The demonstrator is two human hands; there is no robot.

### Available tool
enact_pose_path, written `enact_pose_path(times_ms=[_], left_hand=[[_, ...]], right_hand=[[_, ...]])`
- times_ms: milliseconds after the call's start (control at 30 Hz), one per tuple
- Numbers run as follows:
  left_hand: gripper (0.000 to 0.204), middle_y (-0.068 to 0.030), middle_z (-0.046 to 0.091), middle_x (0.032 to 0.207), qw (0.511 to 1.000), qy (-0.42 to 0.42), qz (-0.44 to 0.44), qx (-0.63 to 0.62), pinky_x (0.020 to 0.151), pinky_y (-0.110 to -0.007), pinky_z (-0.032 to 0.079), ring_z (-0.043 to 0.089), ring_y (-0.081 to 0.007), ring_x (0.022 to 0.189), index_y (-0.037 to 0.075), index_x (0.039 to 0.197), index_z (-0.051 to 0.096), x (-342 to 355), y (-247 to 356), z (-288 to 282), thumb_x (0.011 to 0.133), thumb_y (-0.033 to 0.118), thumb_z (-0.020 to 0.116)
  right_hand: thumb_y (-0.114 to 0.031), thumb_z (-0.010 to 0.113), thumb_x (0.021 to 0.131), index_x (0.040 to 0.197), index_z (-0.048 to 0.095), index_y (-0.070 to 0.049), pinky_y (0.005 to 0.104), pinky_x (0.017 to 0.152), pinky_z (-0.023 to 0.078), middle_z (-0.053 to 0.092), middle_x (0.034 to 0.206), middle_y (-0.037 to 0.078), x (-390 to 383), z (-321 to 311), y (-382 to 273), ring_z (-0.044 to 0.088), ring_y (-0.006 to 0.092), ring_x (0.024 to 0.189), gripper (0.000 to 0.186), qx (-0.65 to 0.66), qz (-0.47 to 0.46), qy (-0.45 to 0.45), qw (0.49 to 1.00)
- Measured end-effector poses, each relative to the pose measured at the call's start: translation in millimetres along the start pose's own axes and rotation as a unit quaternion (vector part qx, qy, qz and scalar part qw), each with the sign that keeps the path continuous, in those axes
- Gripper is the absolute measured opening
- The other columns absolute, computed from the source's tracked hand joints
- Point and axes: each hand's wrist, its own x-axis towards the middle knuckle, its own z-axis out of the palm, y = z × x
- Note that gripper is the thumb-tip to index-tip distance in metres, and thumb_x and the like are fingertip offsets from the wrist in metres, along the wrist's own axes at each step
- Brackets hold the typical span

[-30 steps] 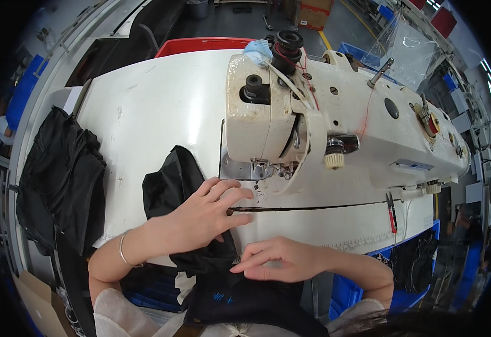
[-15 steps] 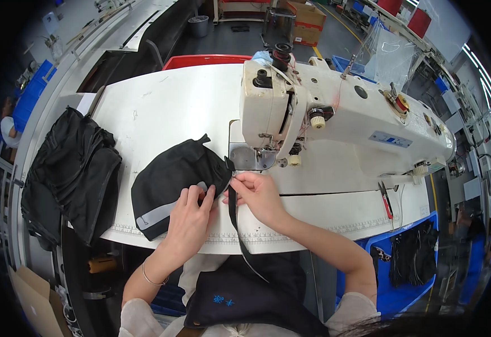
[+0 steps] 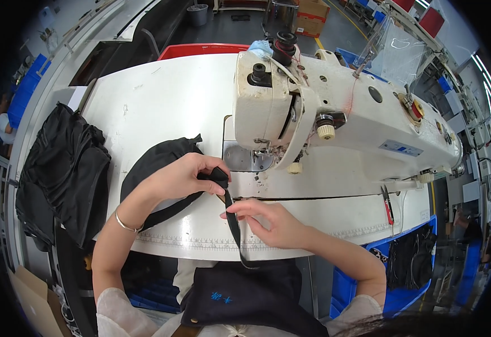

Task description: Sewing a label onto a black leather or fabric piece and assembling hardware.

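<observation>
Illumination generally bright; strip lights (image 3: 486, 81) overexposed at 2 o'clock. White tabletop (image 3: 161, 101) carries pale sheen toward 10 o'clock. Nearer black cloth (image 3: 150, 160), 9 o'clock, reads dark, with little fold detail. Fisheye curvature bows table edges; black vignetting fills corners. Background toward 3 o'clock dim, smeared.

Cloth (image 3: 155, 160): just left of the sewing machine (image 3: 335, 95), partly covered by the left hand (image 3: 190, 175)
Red tub (image 3: 203, 50): beyond the sewing machine, lower part hidden
Cardboard box (image 3: 311, 23): farther beyond it, top cut off
</observation>
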Motion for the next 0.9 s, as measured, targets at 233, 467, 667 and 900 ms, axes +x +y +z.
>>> enact_pose_path(times_ms=[233,467,667,900], left_hand=[[0.020,-0.0083,0.060,0.078,0.988,0.092,0.003,0.125,0.071,-0.029,0.041,0.055,-0.0160,0.077,-0.002,0.096,0.057,34.1,-3.2,-5.9,0.077,0.000,0.062],[0.034,-0.0164,0.056,0.110,0.899,0.237,0.217,0.297,0.097,-0.039,0.026,0.047,-0.0299,0.108,0.004,0.105,0.058,87.4,-43.2,-5.1,0.072,0.003,0.064],[0.034,-0.0162,0.055,0.111,0.962,0.183,0.163,0.118,0.097,-0.039,0.027,0.045,-0.0308,0.110,0.004,0.105,0.058,96.2,-48.6,-3.7,0.072,0.004,0.063],[0.033,-0.0160,0.054,0.113,0.984,0.133,0.094,-0.079,0.098,-0.040,0.028,0.042,-0.0318,0.112,0.004,0.105,0.058,85.0,-34.5,-5.5,0.073,0.004,0.063]], right_hand=[[-0.006,0.059,0.066,0.095,0.060,0.005,0.0325,0.072,0.050,0.058,0.102,0.013,18.1,-17.0,0.2,0.057,0.0231,0.089,0.031,-0.680,-0.348,-0.017,0.645],[-0.011,0.057,0.071,0.093,0.061,0.002,0.0377,0.079,0.048,0.060,0.104,0.012,16.9,-53.7,14.8,0.059,0.0246,0.095,0.027,-0.673,-0.256,0.018,0.694],[-0.012,0.055,0.073,0.107,0.061,-0.002,0.0413,0.088,0.044,0.059,0.097,0.008,8.1,-57.0,9.7,0.054,0.0221,0.099,0.036,-0.727,-0.236,-0.012,0.644],[-0.010,0.057,0.071,0.107,0.061,-0.002,0.0380,0.087,0.046,0.059,0.094,0.011,7.9,-57.8,6.6,0.057,0.0228,0.093,0.037,-0.735,-0.260,-0.043,0.625]])
